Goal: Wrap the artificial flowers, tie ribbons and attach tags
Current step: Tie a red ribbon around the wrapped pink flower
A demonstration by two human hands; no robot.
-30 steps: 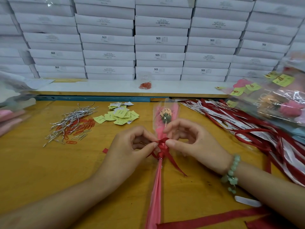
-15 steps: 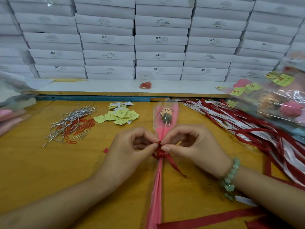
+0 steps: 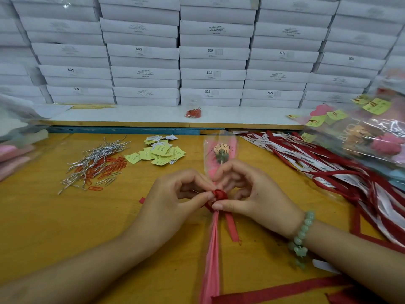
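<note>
A wrapped artificial flower (image 3: 220, 151) in clear and pink film lies lengthwise on the yellow table (image 3: 43, 227), its pink stem wrap (image 3: 211, 255) running toward me. A red ribbon (image 3: 219, 195) is looped around its neck, with one tail (image 3: 232, 229) hanging down to the right. My left hand (image 3: 173, 202) pinches the ribbon from the left with thumb and forefinger. My right hand (image 3: 252, 194) pinches it from the right. Yellow paper tags (image 3: 158, 152) lie in a heap behind my left hand.
Silver twist ties and orange paper clips (image 3: 96, 165) lie at the left. Red and white ribbons (image 3: 324, 172) are spread at the right, under a pile of finished wrapped flowers (image 3: 368, 137). White boxes (image 3: 212, 53) are stacked behind a shelf bearing a cup of clips (image 3: 193, 109).
My fingertips have closed together on the ribbon, and the red ribbon now stands as a small loop between them. The flower has stayed in place.
</note>
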